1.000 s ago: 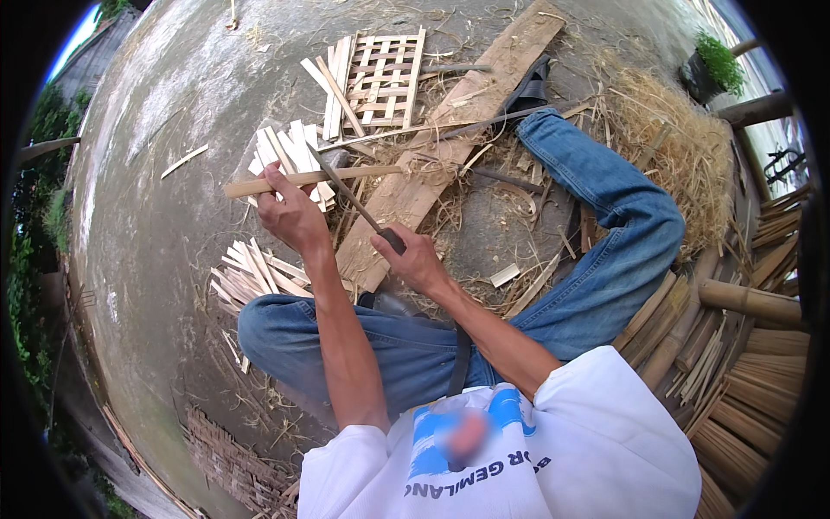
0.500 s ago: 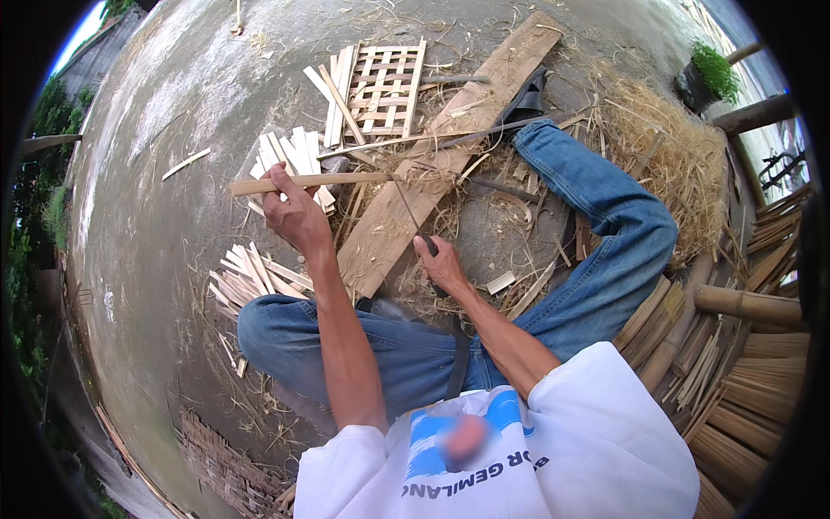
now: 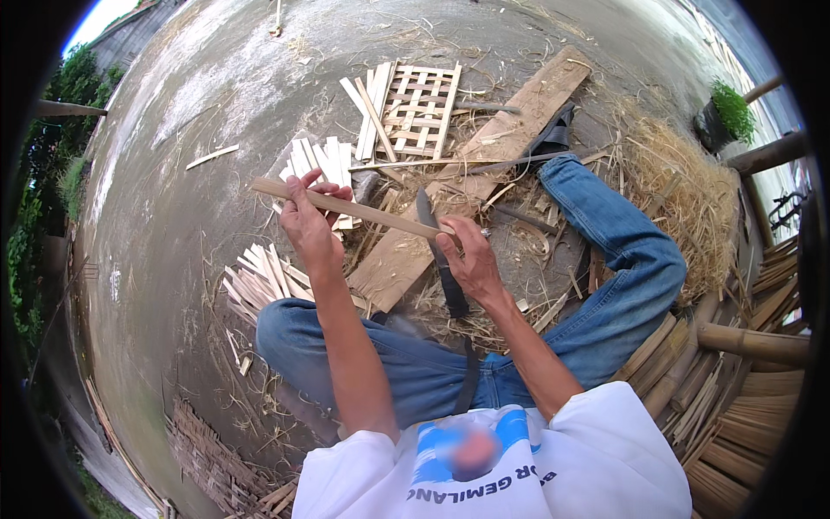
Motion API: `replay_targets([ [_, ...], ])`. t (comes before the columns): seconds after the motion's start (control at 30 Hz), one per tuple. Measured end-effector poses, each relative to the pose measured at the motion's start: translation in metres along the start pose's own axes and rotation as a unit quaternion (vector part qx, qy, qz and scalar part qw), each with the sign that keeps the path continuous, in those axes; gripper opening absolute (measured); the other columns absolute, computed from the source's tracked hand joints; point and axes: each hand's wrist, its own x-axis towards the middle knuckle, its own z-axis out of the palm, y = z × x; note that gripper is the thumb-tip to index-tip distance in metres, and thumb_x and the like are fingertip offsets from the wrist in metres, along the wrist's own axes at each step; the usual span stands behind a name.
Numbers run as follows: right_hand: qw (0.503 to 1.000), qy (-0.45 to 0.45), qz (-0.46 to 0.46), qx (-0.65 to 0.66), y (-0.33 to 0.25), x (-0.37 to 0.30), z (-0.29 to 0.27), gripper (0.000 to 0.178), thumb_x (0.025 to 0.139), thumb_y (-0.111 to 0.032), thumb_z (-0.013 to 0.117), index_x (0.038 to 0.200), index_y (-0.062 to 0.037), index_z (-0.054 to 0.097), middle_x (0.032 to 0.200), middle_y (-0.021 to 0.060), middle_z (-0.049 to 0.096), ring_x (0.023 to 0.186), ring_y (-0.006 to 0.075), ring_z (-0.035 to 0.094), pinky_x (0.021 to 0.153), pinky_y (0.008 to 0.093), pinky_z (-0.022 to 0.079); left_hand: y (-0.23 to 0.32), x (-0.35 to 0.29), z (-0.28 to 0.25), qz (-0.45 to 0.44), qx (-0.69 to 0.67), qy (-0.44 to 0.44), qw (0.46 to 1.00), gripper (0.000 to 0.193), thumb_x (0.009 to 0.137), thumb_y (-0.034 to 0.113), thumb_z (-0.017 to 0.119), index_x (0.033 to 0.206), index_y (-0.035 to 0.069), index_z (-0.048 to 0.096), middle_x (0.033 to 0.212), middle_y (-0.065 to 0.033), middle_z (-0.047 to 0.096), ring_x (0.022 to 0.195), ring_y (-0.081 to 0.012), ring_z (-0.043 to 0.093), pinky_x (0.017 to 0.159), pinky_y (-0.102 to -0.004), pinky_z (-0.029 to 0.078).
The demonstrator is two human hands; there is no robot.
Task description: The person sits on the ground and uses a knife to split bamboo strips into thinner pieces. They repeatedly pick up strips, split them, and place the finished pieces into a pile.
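A flat pale bamboo strip [image 3: 380,214] stretches between my two hands above a wooden board [image 3: 519,102]. My left hand [image 3: 311,227] holds it close to its far-left end, thumb on one side and fingers beneath. My right hand [image 3: 474,264] pinches the strip's other end between thumb and fingers. Beside that hand is a knife [image 3: 443,275], dark handle toward my lap and blade pointing away; it looks laid down across the board's side. Its contact with the right palm is hard to make out.
A woven bamboo lattice panel [image 3: 422,108] lies beyond the board, with cut strips [image 3: 316,160] next to it. Another strip bundle [image 3: 264,272] is by my left knee. A heap of shavings [image 3: 674,208] and stacked bamboo [image 3: 743,415] are at right.
My right hand has left the knife handle and taken the strip's right end. The strip now slants down to the right. The view has shifted slightly, moving the scene right and down.
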Motion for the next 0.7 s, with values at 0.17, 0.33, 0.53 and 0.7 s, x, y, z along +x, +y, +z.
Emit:
replay_targets([
  [0.17, 0.965, -0.147, 0.131, 0.176, -0.006, -0.031, -0.007, 0.047, 0.095, -0.043, 0.068, 0.076, -0.0010, 0.069, 0.051, 0.0009, 0.046, 0.053, 0.0088, 0.040, 0.048, 0.0324, 0.031, -0.018, 0.004, 0.007, -0.101, -0.171, 0.021, 0.980, 0.049, 0.107, 0.047, 0.044, 0.105, 0.000, 0.055, 0.063, 0.0036, 0.032, 0.048, -0.0088, 0.030, 0.046, -0.0254, 0.034],
  [0.33, 0.971, -0.092, 0.118, 0.189, -0.032, -0.053, -0.020, 0.041, 0.093, -0.036, 0.072, 0.073, 0.0002, 0.067, 0.050, 0.0005, 0.045, 0.053, 0.0063, 0.040, 0.046, 0.0312, 0.030, -0.024, 0.011, -0.013, -0.194, -0.196, -0.062, 0.959, 0.058, 0.106, 0.055, 0.036, 0.109, 0.001, 0.056, 0.063, 0.0027, 0.034, 0.052, -0.0081, 0.035, 0.048, -0.0248, 0.033],
  [0.53, 0.931, -0.134, 0.246, 0.233, 0.006, -0.051, -0.011, 0.038, 0.098, -0.033, 0.064, 0.079, 0.0005, 0.065, 0.062, 0.0012, 0.056, 0.056, 0.0060, 0.050, 0.046, 0.0257, 0.040, -0.037, 0.003, 0.008, -0.116, 0.018, 0.094, 0.989, 0.075, 0.100, 0.061, 0.046, 0.144, 0.000, 0.041, 0.129, -0.0189, 0.054, 0.114, -0.0311, 0.059, 0.102, -0.0441, 0.046],
  [0.7, 0.912, -0.114, 0.328, 0.220, 0.053, -0.061, 0.000, 0.028, 0.099, -0.027, 0.058, 0.092, -0.0003, 0.065, 0.069, 0.0032, 0.061, 0.058, 0.0099, 0.059, 0.050, 0.0281, 0.051, -0.012, -0.006, 0.013, -0.038, -0.062, 0.062, 0.995, 0.065, 0.103, 0.049, 0.051, 0.147, 0.003, 0.040, 0.143, -0.0205, 0.044, 0.127, -0.0357, 0.053, 0.111, -0.0441, 0.040],
])
